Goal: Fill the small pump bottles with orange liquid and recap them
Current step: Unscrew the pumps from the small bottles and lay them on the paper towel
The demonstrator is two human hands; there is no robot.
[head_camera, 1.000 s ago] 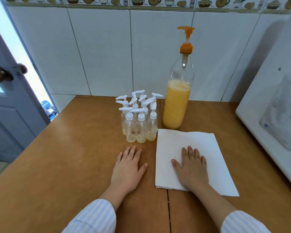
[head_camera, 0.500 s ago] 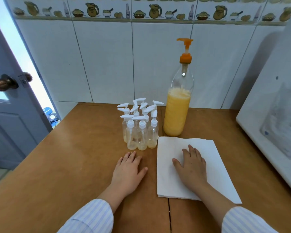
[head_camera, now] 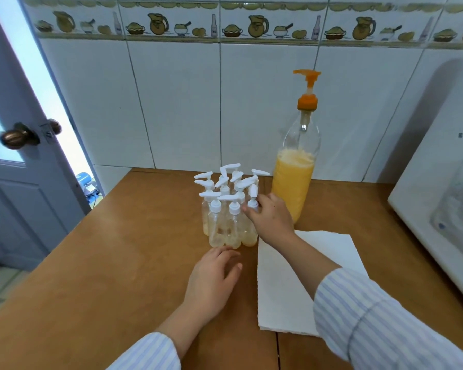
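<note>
The right hand (head_camera: 271, 217) covers the neck and upper body of the front right bottle (head_camera: 249, 235) in the cluster of small bottles (head_camera: 226, 209), so the exact contact is hard to read; its fingers curl round that bottle just under the white pump cap. Bottles at the far side of the cluster are mostly hidden behind the near ones, and their count cannot be told surely. The white appliance (head_camera: 439, 204) at the right edge is cut off by the frame.

The small bottles stand upright, packed close together on the brown table (head_camera: 104, 263), toward its far middle. They are clear plastic with white pump heads pointing different ways, and each visible one holds only a little pale yellowish liquid at the bottom.

Just right of them and slightly farther stands the big bottle (head_camera: 294, 182), clear, about half full of orange liquid, with an orange pump on top.

The left hand (head_camera: 214, 279) rests on the table near the cluster, fingers loosely bent, holding nothing. A white paper towel (head_camera: 284, 284) lies flat to the right, partly under the right forearm.
</note>
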